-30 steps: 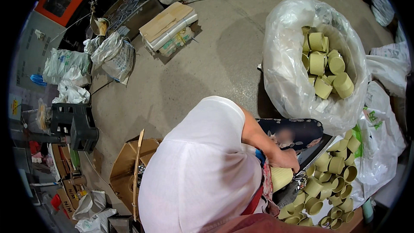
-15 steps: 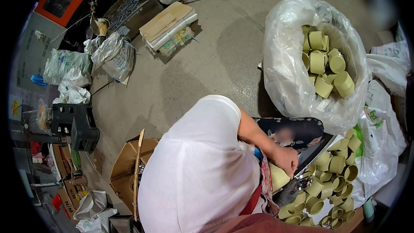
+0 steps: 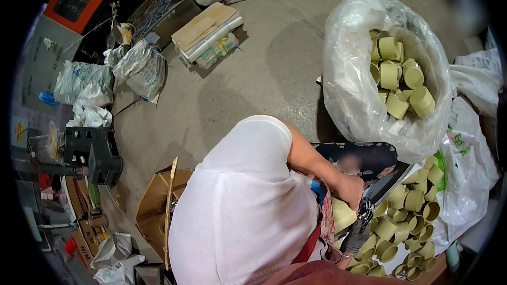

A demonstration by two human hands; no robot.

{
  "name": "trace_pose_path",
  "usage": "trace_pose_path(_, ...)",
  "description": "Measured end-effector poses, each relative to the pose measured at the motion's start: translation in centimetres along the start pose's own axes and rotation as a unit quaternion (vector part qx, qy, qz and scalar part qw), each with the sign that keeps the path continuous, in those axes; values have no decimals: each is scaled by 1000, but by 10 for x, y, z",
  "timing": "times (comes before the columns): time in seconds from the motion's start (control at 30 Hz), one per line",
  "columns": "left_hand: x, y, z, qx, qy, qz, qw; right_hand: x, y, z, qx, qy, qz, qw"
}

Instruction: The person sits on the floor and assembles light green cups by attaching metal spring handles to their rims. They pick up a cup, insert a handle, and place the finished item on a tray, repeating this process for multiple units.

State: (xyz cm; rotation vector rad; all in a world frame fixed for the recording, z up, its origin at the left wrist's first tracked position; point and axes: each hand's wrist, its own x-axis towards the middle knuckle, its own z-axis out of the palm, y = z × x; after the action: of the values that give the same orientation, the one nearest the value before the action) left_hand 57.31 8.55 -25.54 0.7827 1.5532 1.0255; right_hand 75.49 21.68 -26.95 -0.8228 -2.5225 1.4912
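My bare left hand (image 3: 347, 190) is closed at the rim of a pale yellow-green ribbed cup (image 3: 343, 215), which lies tilted against my lap. My right hand (image 3: 357, 235), in a grey glove, is right beside that cup with its fingers drawn up near my left hand. Something dark and shiny shows at the gloved fingertips; what it is, I cannot make out. To the right of my hands, many loose cups of the same kind (image 3: 413, 199) lie tumbled on a white surface, some on their sides and some with their openings up.
A large clear plastic bag (image 3: 343, 74) holding more such cups stands beyond my knee. White sacks (image 3: 470, 174) lie along the right side. An opened cardboard box (image 3: 153, 206) is at my left. Farther off are a cardboard-topped bundle (image 3: 206, 31) and a black stool (image 3: 95, 153).
My gloved right hand has moved from over the loose cups up and left, to my left hand and the held cup. My left hand has shifted only slightly.
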Motion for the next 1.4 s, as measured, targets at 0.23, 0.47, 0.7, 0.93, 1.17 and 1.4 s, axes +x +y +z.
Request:
trace_pose_path(0.23, 14, -36, 11, -174, -30, -6, 984, -21, -17, 7, 197, 20, 141, 970)
trace_pose_path(0.47, 11, -24, 4, -369, -193, -110, 903, -35, -2, -2, 8, 140, -1, 990)
trace_pose_path(0.7, -5, 2, 0, -398, -144, -86, 902, -45, -20, 27, 360, 227, 176, 888)
trace_pose_path(0.93, -7, 17, -5, -322, -157, -108, 927, -38, -37, 31, 406, 191, 218, 867)
trace_pose_path(1.17, 0, 23, 3, -276, -148, -162, 936, -38, -29, 22, 315, 88, 108, 939)
trace_pose_path(1.4, 7, 61, -23, -235, -14, 28, 971, -23, 5, -14, -72, 342, -58, 935)
